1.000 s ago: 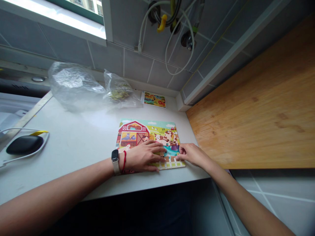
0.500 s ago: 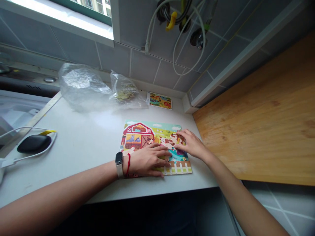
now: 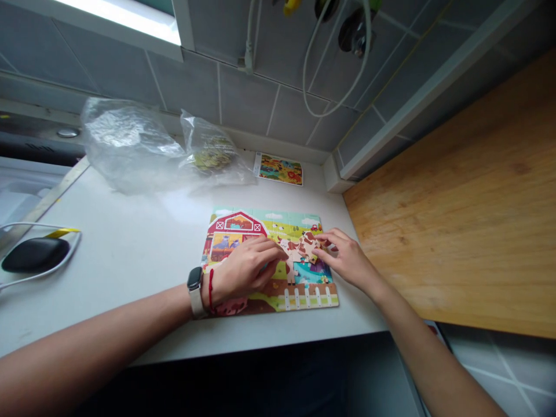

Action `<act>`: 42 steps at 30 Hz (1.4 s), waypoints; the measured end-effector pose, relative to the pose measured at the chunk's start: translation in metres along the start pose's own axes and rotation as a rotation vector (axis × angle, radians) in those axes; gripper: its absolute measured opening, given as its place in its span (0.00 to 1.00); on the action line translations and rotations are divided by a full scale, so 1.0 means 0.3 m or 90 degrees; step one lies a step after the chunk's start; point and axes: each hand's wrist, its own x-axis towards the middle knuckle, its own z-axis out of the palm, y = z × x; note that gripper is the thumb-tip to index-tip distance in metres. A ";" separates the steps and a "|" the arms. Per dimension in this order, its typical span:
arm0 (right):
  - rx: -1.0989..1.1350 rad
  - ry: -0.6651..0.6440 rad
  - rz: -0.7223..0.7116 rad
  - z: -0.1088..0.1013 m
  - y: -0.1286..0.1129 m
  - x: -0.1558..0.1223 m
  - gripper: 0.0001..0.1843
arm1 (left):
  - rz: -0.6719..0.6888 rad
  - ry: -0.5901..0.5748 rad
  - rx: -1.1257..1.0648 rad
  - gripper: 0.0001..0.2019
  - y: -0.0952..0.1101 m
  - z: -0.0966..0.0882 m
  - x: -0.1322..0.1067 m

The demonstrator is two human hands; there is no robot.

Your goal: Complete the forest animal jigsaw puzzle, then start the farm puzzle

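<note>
A farm-scene jigsaw puzzle [image 3: 308, 296] with a red barn, cows and a white fence lies on the white counter. My right hand [image 3: 343, 255] is at its right side, thumb and fingers pinching a brown-and-white cow puzzle piece [image 3: 309, 244]. The piece appears tilted over the puzzle, above the blue pond area. My left hand [image 3: 249, 263], with a watch and a red cord at the wrist, hovers over the barn and the puzzle's middle. Its fingers are loosely bent, with a gap between them and the thumb, and I see nothing held. It hides part of the picture.
Behind the puzzle lie a crumpled clear plastic bag [image 3: 130, 145], a smaller bag with puzzle pieces [image 3: 212, 153] and a small picture card [image 3: 278, 169]. A black oval device [image 3: 35, 255] with a white cable sits at left. A wooden panel [image 3: 456, 220] borders the right.
My left hand has lifted off the puzzle's middle and drawn left, its spread fingers now bent. The cow piece in my right hand now looks tilted. The camera view has shifted slightly.
</note>
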 end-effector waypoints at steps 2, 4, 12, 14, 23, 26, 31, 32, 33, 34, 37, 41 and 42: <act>-0.020 -0.010 0.019 0.015 -0.004 -0.011 0.22 | 0.001 -0.002 0.039 0.12 -0.003 0.004 -0.002; -0.053 -0.026 0.023 0.030 -0.010 -0.015 0.27 | 0.010 -0.019 0.052 0.11 -0.003 0.005 -0.002; -0.091 -0.031 -0.031 0.014 -0.062 -0.048 0.27 | 0.048 -0.098 0.059 0.12 0.010 -0.004 0.010; -0.067 -0.061 -0.075 0.006 -0.073 -0.070 0.26 | 0.062 -0.105 0.063 0.12 0.009 -0.001 0.008; -0.015 -0.137 -0.173 0.010 -0.064 -0.100 0.18 | 0.153 -0.185 0.127 0.16 0.006 0.001 -0.003; -0.016 -0.139 -0.176 0.007 -0.062 -0.094 0.14 | 0.181 -0.213 0.145 0.22 0.005 0.000 -0.005; -0.051 -0.143 -0.167 0.005 -0.053 -0.094 0.16 | 0.176 -0.236 0.150 0.24 0.000 0.007 -0.008; -0.058 -0.145 -0.166 0.006 -0.051 -0.095 0.16 | 0.176 -0.238 0.150 0.25 -0.001 0.008 -0.009; -0.066 -0.147 -0.164 0.006 -0.049 -0.096 0.16 | 0.176 -0.239 0.151 0.25 -0.002 0.009 -0.010; -0.073 -0.149 -0.163 0.007 -0.047 -0.096 0.16 | 0.176 -0.240 0.153 0.25 -0.003 0.010 -0.010; -0.101 -0.150 -0.149 0.006 -0.050 -0.096 0.16 | 0.176 -0.243 0.158 0.26 -0.005 0.011 -0.010; -0.123 -0.153 -0.134 0.003 -0.053 -0.086 0.15 | 0.179 -0.244 0.165 0.26 -0.002 0.011 -0.008; -0.122 -0.154 -0.136 0.003 -0.051 -0.083 0.15 | 0.179 -0.246 0.167 0.26 -0.001 0.010 -0.007</act>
